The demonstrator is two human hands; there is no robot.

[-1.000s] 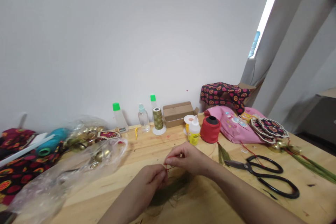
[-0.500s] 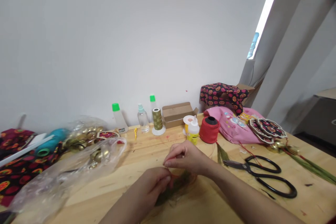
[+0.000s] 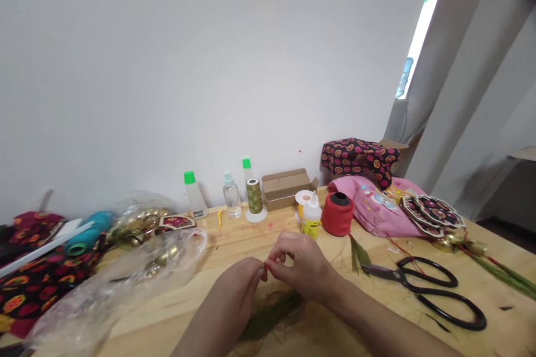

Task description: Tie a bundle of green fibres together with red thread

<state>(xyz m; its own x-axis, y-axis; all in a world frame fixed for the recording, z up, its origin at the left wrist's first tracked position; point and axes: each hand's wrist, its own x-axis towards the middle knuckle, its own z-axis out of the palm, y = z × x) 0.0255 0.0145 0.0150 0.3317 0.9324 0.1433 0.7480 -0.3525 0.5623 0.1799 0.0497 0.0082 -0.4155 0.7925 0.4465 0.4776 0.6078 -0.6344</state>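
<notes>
Both hands meet fingertip to fingertip above the table's front middle. My right hand (image 3: 302, 263) is closed in a pinch on a thin red thread (image 3: 268, 265), of which only a speck shows. Against it, my left hand (image 3: 239, 293) is closed too, thumb and forefinger pressed on the same thread. Below them lies a bundle of loose olive-green threads (image 3: 271, 317), partly hidden by the hands. A finished-looking green tassel (image 3: 358, 254) rests right of my right hand. Beside it lie black-handled scissors (image 3: 412, 285), blades pointing left.
Behind the hands stand a glue bottle (image 3: 311, 220), a red thread spool (image 3: 337, 215), an olive spool (image 3: 253, 197), a clear bottle (image 3: 231, 198) and a cardboard box (image 3: 286, 192). A plastic bag (image 3: 138, 279) lies left, a pink bag (image 3: 377, 209) right.
My hands have drawn level, fingertips now touching; my left hand has risen from the green threads. The orange-red thread loop below them no longer shows. The view has shifted slightly.
</notes>
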